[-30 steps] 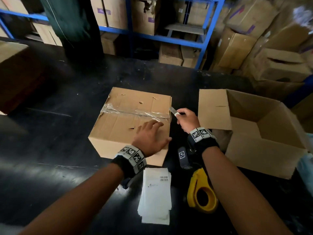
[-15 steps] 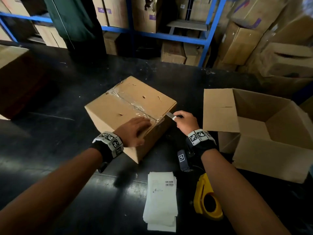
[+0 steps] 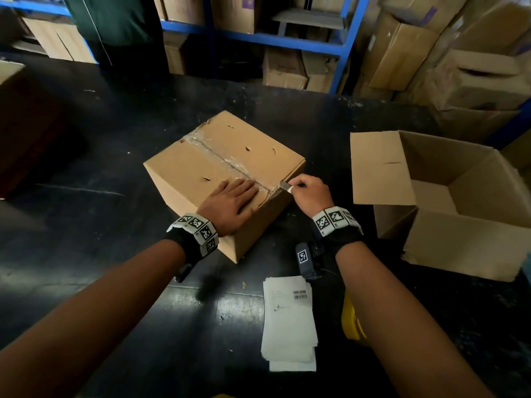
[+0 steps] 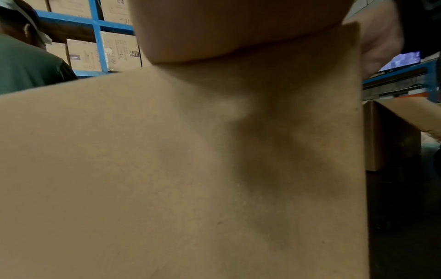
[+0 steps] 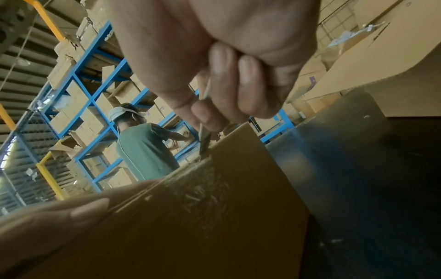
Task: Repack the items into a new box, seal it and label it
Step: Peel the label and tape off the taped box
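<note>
Black glossy table (image 3: 100,133), blue shelving (image 3: 290,43), stacked cardboard cartons (image 3: 402,50) behind

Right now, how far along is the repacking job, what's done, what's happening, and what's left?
Early stage. Ready: the empty new box stands open on the right, with labels and a yellow tape dispenser near the front edge of the table. In hand: the left hand presses flat on the taped old box while the right hand holds a small blade at the taped seam's end. Left: opening, transferring, sealing, labelling.

Black worktable (image 3: 120,156); blue shelving (image 3: 287,41), stacked cartons (image 3: 402,53); dim light
</note>
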`<action>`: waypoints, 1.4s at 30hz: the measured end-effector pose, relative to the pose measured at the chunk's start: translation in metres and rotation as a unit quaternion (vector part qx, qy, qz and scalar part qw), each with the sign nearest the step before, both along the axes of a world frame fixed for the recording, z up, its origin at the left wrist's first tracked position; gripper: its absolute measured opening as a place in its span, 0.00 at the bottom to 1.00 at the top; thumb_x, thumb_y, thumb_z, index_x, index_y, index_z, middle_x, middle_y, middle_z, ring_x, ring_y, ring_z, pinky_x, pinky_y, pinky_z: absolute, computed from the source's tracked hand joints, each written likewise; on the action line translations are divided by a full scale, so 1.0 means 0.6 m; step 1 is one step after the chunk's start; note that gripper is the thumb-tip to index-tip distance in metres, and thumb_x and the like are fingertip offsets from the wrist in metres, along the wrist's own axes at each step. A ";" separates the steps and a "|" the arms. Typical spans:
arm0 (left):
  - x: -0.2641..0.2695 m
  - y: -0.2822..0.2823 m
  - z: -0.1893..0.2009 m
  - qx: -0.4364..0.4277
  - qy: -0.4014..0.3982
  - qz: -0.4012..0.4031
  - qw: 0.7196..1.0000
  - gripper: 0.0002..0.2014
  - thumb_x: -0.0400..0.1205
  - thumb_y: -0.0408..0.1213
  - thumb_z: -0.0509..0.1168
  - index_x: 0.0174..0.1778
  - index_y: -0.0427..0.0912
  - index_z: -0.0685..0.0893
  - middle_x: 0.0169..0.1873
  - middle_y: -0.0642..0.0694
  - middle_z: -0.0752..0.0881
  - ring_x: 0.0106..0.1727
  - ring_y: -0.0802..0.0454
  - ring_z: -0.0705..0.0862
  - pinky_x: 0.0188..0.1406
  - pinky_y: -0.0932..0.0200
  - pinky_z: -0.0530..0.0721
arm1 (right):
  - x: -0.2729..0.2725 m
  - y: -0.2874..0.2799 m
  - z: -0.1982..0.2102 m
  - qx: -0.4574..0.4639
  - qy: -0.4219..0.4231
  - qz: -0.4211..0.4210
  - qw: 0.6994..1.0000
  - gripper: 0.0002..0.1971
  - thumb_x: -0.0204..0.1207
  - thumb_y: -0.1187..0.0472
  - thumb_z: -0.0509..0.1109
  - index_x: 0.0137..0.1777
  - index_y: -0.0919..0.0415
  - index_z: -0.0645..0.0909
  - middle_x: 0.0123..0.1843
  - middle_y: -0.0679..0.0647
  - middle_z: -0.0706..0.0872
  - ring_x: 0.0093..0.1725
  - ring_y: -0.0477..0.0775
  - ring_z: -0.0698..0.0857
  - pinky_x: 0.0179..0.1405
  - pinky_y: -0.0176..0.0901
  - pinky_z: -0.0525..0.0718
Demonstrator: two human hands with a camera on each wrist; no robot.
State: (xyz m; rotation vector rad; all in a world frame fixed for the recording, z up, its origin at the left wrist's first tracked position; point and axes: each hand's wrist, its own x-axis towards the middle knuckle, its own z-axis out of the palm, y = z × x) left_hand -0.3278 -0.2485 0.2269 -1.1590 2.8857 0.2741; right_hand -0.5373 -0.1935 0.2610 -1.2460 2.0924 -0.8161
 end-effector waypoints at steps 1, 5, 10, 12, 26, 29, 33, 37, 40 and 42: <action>0.000 0.001 0.000 -0.002 0.005 0.001 1.000 0.39 0.75 0.64 0.30 0.83 0.53 0.51 0.84 0.53 0.52 0.84 0.54 0.49 0.81 0.52 0.41 | 0.003 0.000 -0.002 -0.001 0.002 -0.004 1.000 0.08 0.77 0.62 0.65 0.50 0.57 0.85 0.48 0.50 0.86 0.53 0.55 0.84 0.57 0.49 0.82; -0.002 0.001 0.004 -0.002 0.038 0.009 0.999 0.33 0.80 0.61 0.40 0.82 0.53 0.56 0.83 0.53 0.56 0.83 0.53 0.53 0.81 0.51 0.44 | 0.005 0.009 -0.004 -0.011 -0.003 -0.008 1.000 0.09 0.78 0.63 0.64 0.52 0.58 0.86 0.51 0.51 0.87 0.54 0.54 0.84 0.59 0.49 0.82; -0.002 0.003 0.002 -0.002 0.043 0.011 0.999 0.34 0.80 0.60 0.40 0.82 0.52 0.57 0.83 0.53 0.57 0.83 0.53 0.53 0.82 0.51 0.44 | 0.010 0.007 -0.002 -0.002 -0.037 -0.018 0.999 0.10 0.78 0.63 0.64 0.55 0.57 0.85 0.54 0.51 0.86 0.56 0.53 0.84 0.60 0.47 0.82; -0.002 0.002 0.000 -0.003 0.043 0.014 0.999 0.33 0.80 0.60 0.41 0.82 0.52 0.58 0.83 0.53 0.57 0.83 0.53 0.54 0.82 0.51 0.45 | 0.020 0.002 -0.005 0.002 -0.042 -0.014 0.999 0.11 0.78 0.63 0.64 0.56 0.56 0.84 0.57 0.52 0.86 0.57 0.53 0.83 0.57 0.43 0.79; 0.003 -0.003 -0.002 0.016 0.102 0.025 0.994 0.35 0.77 0.61 0.47 0.79 0.50 0.68 0.79 0.49 0.67 0.81 0.51 0.61 0.82 0.47 0.51 | 0.048 0.012 -0.014 0.002 -0.056 0.013 0.998 0.09 0.77 0.64 0.65 0.53 0.57 0.85 0.57 0.55 0.87 0.58 0.56 0.84 0.56 0.41 0.78; 0.005 0.002 -0.001 0.021 0.138 0.035 0.990 0.33 0.76 0.58 0.53 0.76 0.47 0.73 0.77 0.47 0.71 0.80 0.50 0.65 0.81 0.45 0.56 | 0.044 0.020 -0.014 -0.002 -0.064 0.020 0.998 0.07 0.76 0.64 0.64 0.49 0.56 0.84 0.54 0.55 0.87 0.56 0.56 0.84 0.55 0.43 0.80; 0.002 0.018 0.011 -0.015 0.194 0.030 0.980 0.22 0.78 0.50 0.62 0.64 0.43 0.83 0.65 0.45 0.83 0.68 0.47 0.78 0.71 0.52 0.71 | 0.053 0.012 -0.009 0.004 -0.041 0.042 0.998 0.06 0.77 0.63 0.64 0.48 0.55 0.82 0.57 0.56 0.86 0.60 0.58 0.82 0.61 0.46 0.79; 0.000 0.029 0.014 -0.030 0.219 0.052 0.974 0.11 0.78 0.43 0.68 0.53 0.42 0.85 0.55 0.45 0.86 0.56 0.46 0.82 0.56 0.49 0.84 | 0.059 0.016 -0.012 0.016 -0.066 0.056 0.996 0.05 0.77 0.63 0.64 0.46 0.54 0.82 0.47 0.50 0.85 0.53 0.55 0.81 0.54 0.44 0.78; 0.001 0.026 0.004 -0.031 0.230 0.047 0.972 0.11 0.78 0.43 0.68 0.52 0.42 0.86 0.56 0.45 0.86 0.57 0.45 0.83 0.58 0.51 0.83 | 0.061 0.031 -0.013 0.013 -0.071 0.083 0.994 0.07 0.76 0.63 0.66 0.47 0.56 0.85 0.43 0.48 0.84 0.47 0.51 0.81 0.50 0.41 0.76; 0.005 0.024 -0.001 -0.024 0.229 0.050 0.972 0.15 0.79 0.49 0.65 0.55 0.44 0.85 0.57 0.45 0.86 0.60 0.46 0.82 0.62 0.52 0.80 | 0.058 0.036 -0.010 0.008 -0.057 0.083 0.995 0.06 0.76 0.63 0.66 0.48 0.56 0.84 0.50 0.50 0.85 0.51 0.51 0.81 0.54 0.39 0.76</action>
